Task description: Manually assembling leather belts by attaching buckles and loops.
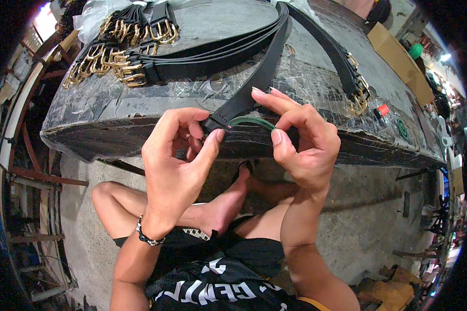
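Left hand (pixel 176 155) pinches the black belt (pixel 254 78) end at the bench (pixel 88 124) edge; right hand (pixel 303 140) pinches a green strip (pixel 251 121) beside it. Loosen either pinch and the strip likely springs off, misaligned.

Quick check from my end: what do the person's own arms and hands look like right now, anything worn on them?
Both forearms are bare, with no sleeves or gloves. The left hand has a dark beaded bracelet with pale beads at the wrist. The right hand wears nothing visible: no ring, no watch. Fingernails are short and unpainted.
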Demonstrator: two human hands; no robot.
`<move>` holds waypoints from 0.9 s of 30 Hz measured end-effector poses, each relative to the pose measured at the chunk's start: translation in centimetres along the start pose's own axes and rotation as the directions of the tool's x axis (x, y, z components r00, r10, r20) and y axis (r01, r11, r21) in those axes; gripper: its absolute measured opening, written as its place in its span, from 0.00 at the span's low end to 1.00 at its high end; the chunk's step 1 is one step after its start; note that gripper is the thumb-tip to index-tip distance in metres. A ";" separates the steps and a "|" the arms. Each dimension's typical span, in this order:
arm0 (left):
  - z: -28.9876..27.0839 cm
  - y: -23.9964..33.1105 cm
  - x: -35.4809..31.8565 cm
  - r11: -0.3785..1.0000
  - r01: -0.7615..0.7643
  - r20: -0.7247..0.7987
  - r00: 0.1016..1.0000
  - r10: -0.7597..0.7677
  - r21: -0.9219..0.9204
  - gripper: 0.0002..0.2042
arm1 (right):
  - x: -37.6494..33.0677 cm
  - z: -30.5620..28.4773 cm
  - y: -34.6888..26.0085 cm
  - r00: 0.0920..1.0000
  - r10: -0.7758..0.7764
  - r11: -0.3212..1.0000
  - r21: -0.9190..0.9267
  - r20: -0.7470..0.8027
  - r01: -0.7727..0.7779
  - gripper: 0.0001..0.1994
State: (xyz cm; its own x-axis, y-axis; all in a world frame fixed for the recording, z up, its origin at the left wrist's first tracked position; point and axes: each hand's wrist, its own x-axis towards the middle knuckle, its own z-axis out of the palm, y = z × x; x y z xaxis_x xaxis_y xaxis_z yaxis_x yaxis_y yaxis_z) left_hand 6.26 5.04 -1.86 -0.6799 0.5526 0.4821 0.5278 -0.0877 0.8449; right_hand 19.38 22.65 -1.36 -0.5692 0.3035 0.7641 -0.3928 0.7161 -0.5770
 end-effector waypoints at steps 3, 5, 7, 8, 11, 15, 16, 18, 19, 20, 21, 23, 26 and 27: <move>-0.3 0.0 -0.1 1.000 0.028 -0.001 1.000 -0.028 0.003 0.10 | -0.2 0.0 -0.3 0.999 0.043 0.998 0.035 0.009 -0.043 0.05; -0.6 -0.3 -0.1 0.999 0.045 0.003 0.999 -0.045 -0.002 0.09 | -0.4 0.1 -0.6 0.996 0.083 0.994 0.068 0.020 -0.084 0.04; -0.8 -0.7 -0.1 0.996 -0.041 -0.022 0.999 0.043 0.080 0.07 | -0.5 0.6 -0.8 0.984 0.173 0.962 0.221 -0.047 -0.159 0.05; -0.8 -0.7 -0.1 0.996 -0.042 -0.024 0.999 0.044 0.078 0.07 | -0.6 0.8 -0.8 0.984 0.171 0.963 0.220 -0.045 -0.158 0.05; -0.9 -0.8 -0.3 0.993 -0.077 -0.031 0.996 0.080 0.092 0.04 | -0.7 1.2 -0.8 0.986 0.131 0.967 0.233 -0.102 -0.104 0.04; -1.2 -0.8 -0.7 0.998 0.042 -0.023 0.999 -0.043 -0.041 0.04 | -1.0 1.9 -1.4 0.998 -0.016 0.999 0.034 -0.067 0.019 0.06; -1.4 -0.6 -0.9 0.984 0.137 0.001 0.991 -0.137 -0.115 0.05 | -1.1 2.3 -1.5 0.996 -0.034 0.997 0.069 -0.080 0.039 0.07; -1.6 -0.9 -1.1 0.976 0.160 0.004 0.987 -0.161 -0.147 0.06 | -1.3 3.0 -1.5 0.995 -0.019 0.995 0.094 -0.095 0.028 0.08; -1.7 -1.0 -1.2 0.967 0.177 0.012 0.984 -0.178 -0.181 0.06 | -1.2 3.1 -1.3 0.995 -0.055 0.998 0.026 -0.086 0.058 0.07; -1.7 -1.1 -1.4 0.966 0.181 0.008 0.983 -0.183 -0.182 0.06 | -1.1 3.2 -1.2 0.993 -0.091 0.995 -0.042 -0.076 0.088 0.07; -1.6 -1.0 -1.6 0.963 0.177 0.008 0.984 -0.179 -0.205 0.06 | -1.1 3.3 -1.2 0.994 -0.089 0.996 -0.039 -0.070 0.086 0.07; -1.5 -0.9 -1.8 0.958 0.176 0.001 0.983 -0.181 -0.225 0.05 | -1.0 3.5 -1.2 0.986 -0.143 0.988 -0.076 -0.081 0.137 0.07; -1.4 -0.9 -1.7 0.984 0.077 -0.008 0.997 -0.079 -0.158 0.04 | -1.1 3.9 -1.0 0.986 -0.140 0.988 -0.083 -0.091 0.132 0.07; -1.3 -1.0 -1.8 0.987 0.060 -0.010 0.998 -0.062 -0.148 0.03 | -1.1 3.9 -1.0 0.986 -0.139 0.988 -0.085 -0.088 0.131 0.07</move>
State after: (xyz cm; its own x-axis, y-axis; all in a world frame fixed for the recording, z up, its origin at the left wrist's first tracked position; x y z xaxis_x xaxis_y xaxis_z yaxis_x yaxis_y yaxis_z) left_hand 6.28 3.07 -3.25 -0.7164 0.5489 0.4307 0.4048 -0.1758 0.8974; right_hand 17.60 19.15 -2.75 -0.4432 0.2558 0.8592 -0.4013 0.8004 -0.4453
